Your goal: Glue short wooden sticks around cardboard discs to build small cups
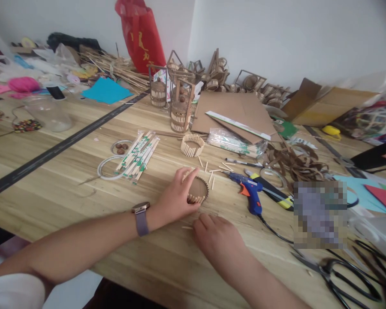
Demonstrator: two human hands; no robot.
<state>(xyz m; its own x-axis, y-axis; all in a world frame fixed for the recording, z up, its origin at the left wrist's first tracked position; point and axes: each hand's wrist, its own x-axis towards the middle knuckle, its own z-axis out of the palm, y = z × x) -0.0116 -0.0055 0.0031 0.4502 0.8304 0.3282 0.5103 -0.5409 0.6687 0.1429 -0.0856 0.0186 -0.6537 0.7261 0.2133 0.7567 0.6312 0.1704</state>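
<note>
My left hand, a watch on its wrist, grips a round cardboard disc ringed with short wooden sticks, lying on the wooden table. Its fingers curl over the disc's left and near edges. My right hand lies just in front of the disc, knuckles up, fingertips pressed to the table beside a thin loose stick. What its fingers hold is hidden. A finished ring of sticks stands farther back. Cut stick pieces lie scattered to the right of the disc.
A blue glue gun lies right of the disc, its cable running toward black scissors. Wrapped chopsticks and tape rolls sit at left, cardboard sheets and stick lanterns behind. A red bag leans on the wall.
</note>
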